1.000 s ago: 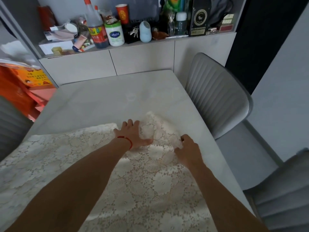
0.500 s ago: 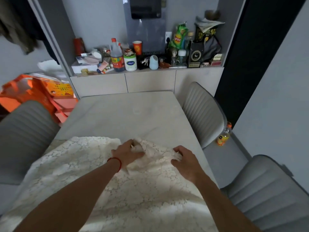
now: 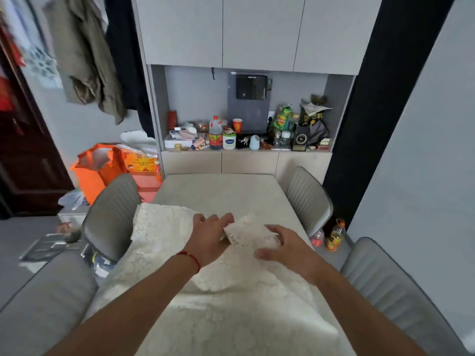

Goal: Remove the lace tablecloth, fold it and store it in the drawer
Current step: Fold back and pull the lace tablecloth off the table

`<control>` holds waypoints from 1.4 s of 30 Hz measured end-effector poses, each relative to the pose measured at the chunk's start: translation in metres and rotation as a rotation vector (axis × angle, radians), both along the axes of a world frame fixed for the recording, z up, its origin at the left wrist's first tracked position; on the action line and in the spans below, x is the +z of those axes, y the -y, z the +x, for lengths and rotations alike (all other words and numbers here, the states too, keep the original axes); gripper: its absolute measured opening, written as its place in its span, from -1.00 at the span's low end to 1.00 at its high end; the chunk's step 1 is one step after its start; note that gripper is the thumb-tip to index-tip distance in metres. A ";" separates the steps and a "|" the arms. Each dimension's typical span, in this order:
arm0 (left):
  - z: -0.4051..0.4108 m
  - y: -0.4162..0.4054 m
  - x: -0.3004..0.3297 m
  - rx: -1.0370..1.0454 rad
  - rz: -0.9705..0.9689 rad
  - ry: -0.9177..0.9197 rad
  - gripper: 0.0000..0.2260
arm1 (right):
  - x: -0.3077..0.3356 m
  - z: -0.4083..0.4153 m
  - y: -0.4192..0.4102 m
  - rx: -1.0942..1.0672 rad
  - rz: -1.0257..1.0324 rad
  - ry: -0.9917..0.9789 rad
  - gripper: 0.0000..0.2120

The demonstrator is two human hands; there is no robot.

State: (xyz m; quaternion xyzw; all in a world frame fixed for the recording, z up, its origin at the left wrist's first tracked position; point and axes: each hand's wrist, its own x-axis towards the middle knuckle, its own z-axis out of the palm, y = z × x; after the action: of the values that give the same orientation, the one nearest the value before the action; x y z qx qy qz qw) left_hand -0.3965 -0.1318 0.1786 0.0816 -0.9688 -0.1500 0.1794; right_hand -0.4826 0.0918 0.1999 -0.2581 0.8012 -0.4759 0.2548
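Far-left corner of the lace tablecloth (image 3: pixel 164 227) lay flat, w/ its left edge draping off beside a grey chair (image 3: pixel 110 217); the far part of the bench (image 3: pixel 218 191) was bare. Left hand (image 3: pixel 209 238) gripped the raised far-right corner, fingers curled under it, prob. to carry it over as a fold. Right hand (image 3: pixel 288 246) was closed on the bunched lace just beside, likely steadying it. Drawer not identifiable.

White lace tablecloth (image 3: pixel 164 242) covers the table's near half (far right corner lifted, bunched), far half bare.
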 end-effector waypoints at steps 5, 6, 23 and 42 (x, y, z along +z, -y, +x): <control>0.089 -0.024 0.041 -0.115 0.122 0.006 -0.72 | 0.044 0.089 -0.033 -0.167 -0.173 -0.138 -0.59; 0.104 -0.029 0.054 -0.173 0.173 0.066 -0.70 | 0.053 0.104 -0.042 -0.186 -0.196 -0.187 -0.57; 0.299 -0.239 0.250 -0.309 0.421 -0.098 -0.66 | 0.236 0.253 -0.217 0.084 -0.604 -0.376 -0.57; 0.380 -0.376 0.186 -0.182 0.818 -0.346 -0.78 | 0.175 0.331 -0.327 0.180 -0.409 -0.501 -0.66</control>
State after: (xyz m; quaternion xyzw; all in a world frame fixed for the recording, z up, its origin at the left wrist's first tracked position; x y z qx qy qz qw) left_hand -0.0166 0.2438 0.3647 0.0338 -0.7888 -0.5472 0.2777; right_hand -0.1521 0.4189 0.3753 -0.4825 0.7008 -0.5243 0.0335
